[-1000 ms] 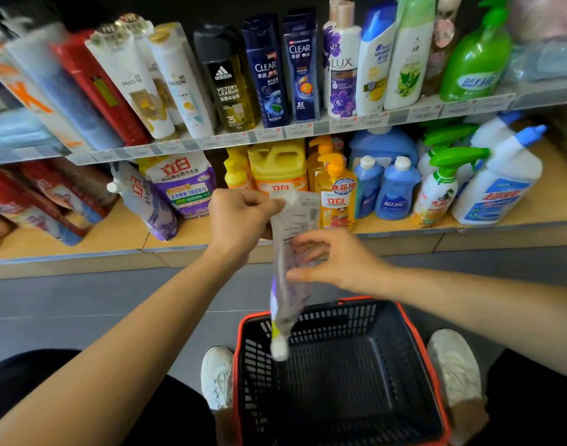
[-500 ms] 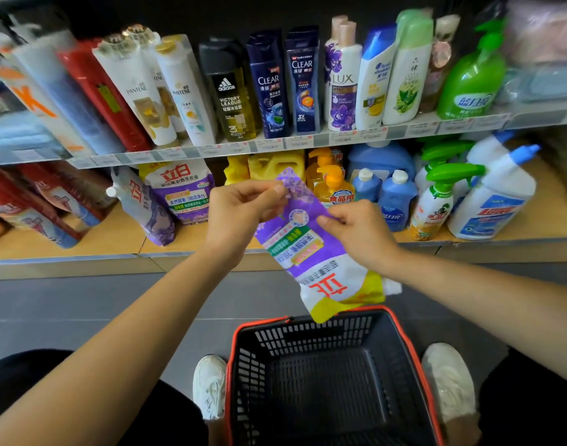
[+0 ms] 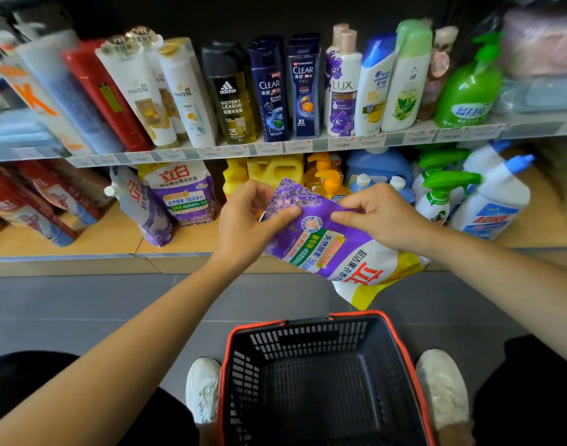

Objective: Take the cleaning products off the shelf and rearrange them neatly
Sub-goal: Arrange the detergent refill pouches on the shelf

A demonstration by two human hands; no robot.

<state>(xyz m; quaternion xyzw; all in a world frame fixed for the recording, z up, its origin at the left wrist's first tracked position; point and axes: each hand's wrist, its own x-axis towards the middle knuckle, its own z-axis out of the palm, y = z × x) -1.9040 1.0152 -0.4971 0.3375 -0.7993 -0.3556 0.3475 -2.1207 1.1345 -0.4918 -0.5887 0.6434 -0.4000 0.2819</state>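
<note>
Above the basket point(image 3: 308, 336), my left hand point(image 3: 247, 226) and right hand point(image 3: 382, 217) pinch the soap bag point(image 3: 327, 249); it looks floppy, so I'd hold its corners.

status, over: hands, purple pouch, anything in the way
Left hand and right hand both pinching purple pouch. Pouch upside down, off shelf, above basket. Nothing between them.

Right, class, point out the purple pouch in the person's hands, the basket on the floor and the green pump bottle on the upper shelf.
purple pouch point(image 3: 320, 249): head view, printed front panel.
basket point(image 3: 308, 349): head view, far slotted wall.
green pump bottle point(image 3: 468, 94): head view, bottle body.
</note>
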